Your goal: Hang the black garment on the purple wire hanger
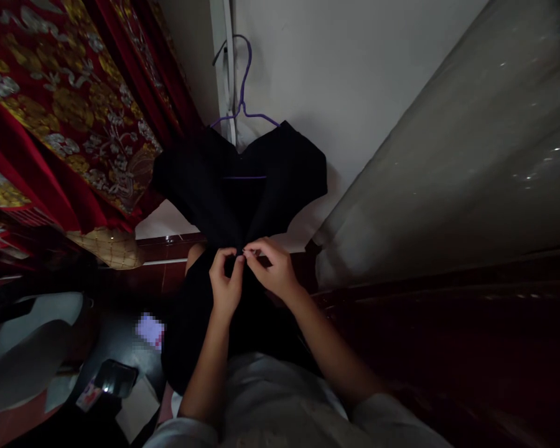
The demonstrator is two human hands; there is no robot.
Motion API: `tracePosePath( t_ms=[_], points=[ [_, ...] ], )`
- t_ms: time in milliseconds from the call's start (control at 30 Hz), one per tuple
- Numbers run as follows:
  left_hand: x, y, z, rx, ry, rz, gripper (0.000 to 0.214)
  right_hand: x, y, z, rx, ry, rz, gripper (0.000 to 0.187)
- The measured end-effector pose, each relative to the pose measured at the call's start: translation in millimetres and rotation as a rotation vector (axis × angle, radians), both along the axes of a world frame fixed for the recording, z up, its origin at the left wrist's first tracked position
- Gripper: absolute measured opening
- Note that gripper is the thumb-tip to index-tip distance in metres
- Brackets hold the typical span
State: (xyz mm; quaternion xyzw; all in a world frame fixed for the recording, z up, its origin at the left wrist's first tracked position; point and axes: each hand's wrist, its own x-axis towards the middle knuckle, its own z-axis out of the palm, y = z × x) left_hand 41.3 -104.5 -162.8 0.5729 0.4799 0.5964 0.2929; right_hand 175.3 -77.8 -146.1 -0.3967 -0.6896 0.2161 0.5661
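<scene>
A black short-sleeved garment (289,168) with an open V-shaped neck hangs on a purple hanger (248,68). Its lower part drapes down toward my lap. My left hand (226,280) pinches the front edge of the garment at the bottom of the neck opening, thumb and forefinger together. Right beside it, my right hand (273,267) pinches at the same spot. Something tiny and pale shows at the right fingertips, too small to name. The two hands nearly touch.
Red embroidered cloth (74,93) with gold and silver patterns hangs on the left. A greyish sparkly fabric (448,168) slopes down on the right. At lower left lie a dark phone-like object (116,376) and a pale box-like item (139,407). Behind the hanger is a pale wall (336,56).
</scene>
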Motion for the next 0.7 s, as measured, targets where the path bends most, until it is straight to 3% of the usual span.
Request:
tracePosePath(
  t_ms=[133, 233, 433, 567, 633, 700],
  points=[
    [2, -1, 5.1, 0.029, 0.05, 0.001, 0.017, 13, 28, 15.7, 0.161, -0.106, -0.011, 0.014],
    [5, -1, 7.2, 0.046, 0.118, -0.025, 0.018, 23, 68, 33.6, 0.308, -0.14, -0.069, 0.019],
    [23, -8, -10.6, 0.033, 0.266, -0.179, 0.015, 47, 158, 94.6, 0.338, -0.045, -0.289, 0.029],
    [27, -9, -14.4, -0.001, 0.325, -0.277, 0.014, 50, 161, 109.4, 0.312, 0.05, -0.251, 0.033],
    [23, 0, -1.2, 0.026, 0.347, -0.325, 0.007, 45, 149, 108.1, 0.279, 0.141, -0.23, 0.032],
    [17, 16, 24.7, 0.117, 0.349, -0.32, 0.014, 40, 138, 106.9, 0.184, 0.273, -0.192, 0.031]
  ],
)
